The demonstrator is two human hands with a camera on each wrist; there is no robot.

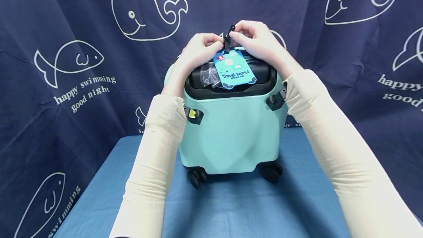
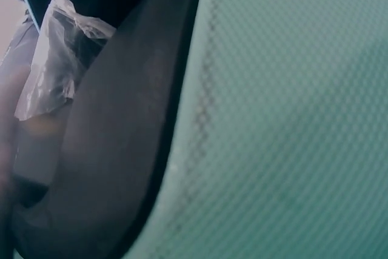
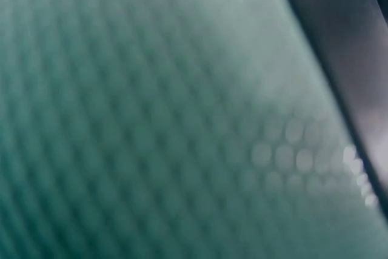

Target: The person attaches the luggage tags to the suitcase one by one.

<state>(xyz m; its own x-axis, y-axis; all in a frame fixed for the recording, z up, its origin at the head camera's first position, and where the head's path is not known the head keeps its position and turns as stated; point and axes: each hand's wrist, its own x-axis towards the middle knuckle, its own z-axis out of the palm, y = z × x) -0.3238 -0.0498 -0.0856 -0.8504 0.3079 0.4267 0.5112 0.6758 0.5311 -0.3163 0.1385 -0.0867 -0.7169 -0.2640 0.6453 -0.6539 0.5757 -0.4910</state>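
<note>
A mint-green suitcase (image 1: 231,131) stands upright on its black wheels, a dark recessed panel (image 1: 195,80) at its top. A blue luggage tag (image 1: 239,71) printed "Travel World" lies over that panel, its black strap (image 1: 227,45) rising above it. My left hand (image 1: 199,49) pinches the strap low, near its buckle. With thumb and fingers my right hand (image 1: 259,41) pinches the strap near its upper end. Both fingertips are partly hidden. Crinkled clear plastic (image 2: 48,71) sits beside the tag. The right wrist view holds only the blurred textured shell (image 3: 151,119) and dark trim.
The suitcase stands on a table with a blue cloth (image 1: 231,208). Behind it hangs a navy curtain (image 1: 211,6) with white whale and fish drawings. Small black wrist cameras (image 1: 195,116) sit at both cuffs, close to the suitcase front.
</note>
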